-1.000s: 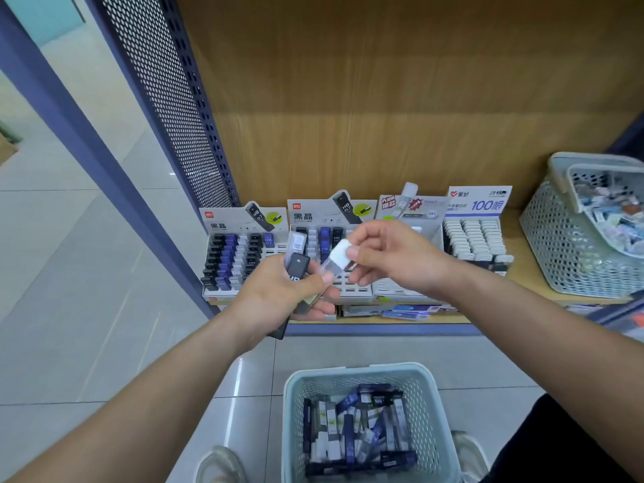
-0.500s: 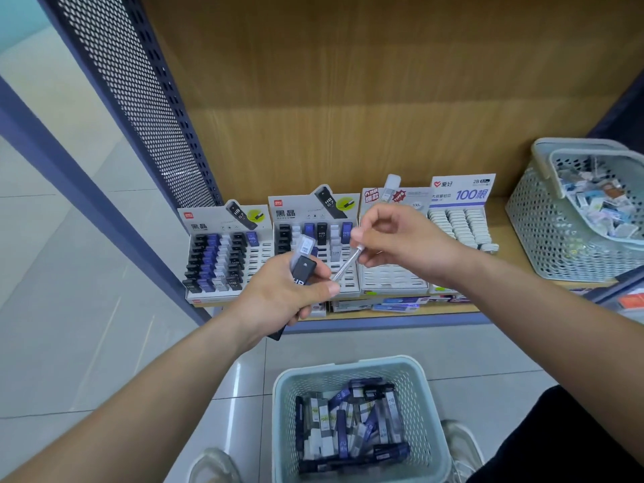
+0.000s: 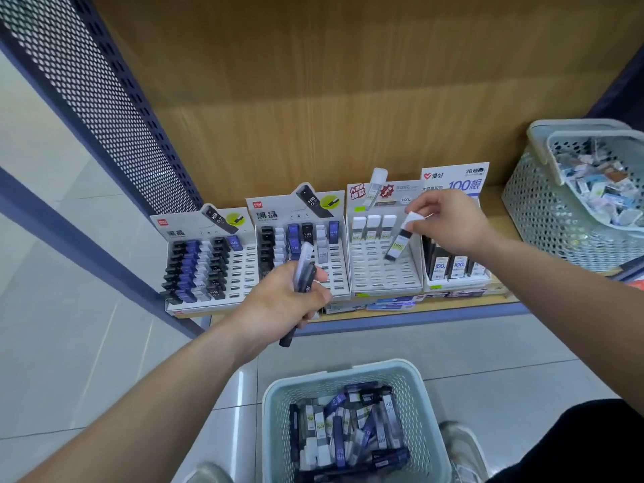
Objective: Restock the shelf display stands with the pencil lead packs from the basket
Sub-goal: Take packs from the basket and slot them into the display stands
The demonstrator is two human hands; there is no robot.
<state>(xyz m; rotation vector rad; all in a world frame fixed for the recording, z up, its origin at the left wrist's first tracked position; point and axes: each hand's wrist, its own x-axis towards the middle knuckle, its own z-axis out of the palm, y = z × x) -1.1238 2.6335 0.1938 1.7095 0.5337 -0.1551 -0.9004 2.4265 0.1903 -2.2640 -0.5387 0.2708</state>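
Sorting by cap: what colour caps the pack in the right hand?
White cap on the pack, head view.

Matt wood grain covers the tan shelf back panel [image 3: 348, 99]; the dark blue side panel [image 3: 104, 99] is perforated metal. The pale green latticed basket [image 3: 269, 413] is smooth plastic, the grey floor tiles [image 3: 87, 343] glossy, the white slotted display stand [image 3: 380, 273] matt card, the white-capped pencil lead pack [image 3: 400, 240] shiny plastic.

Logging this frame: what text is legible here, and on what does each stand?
"黑晶": grey header cards of the two left display stands.
"HB": black pack slotted in the second stand.
"爱好", "2B", "100根": white header card, rightmost stand.
"100": black packs in that stand.
Red badges, third stand: blurred.
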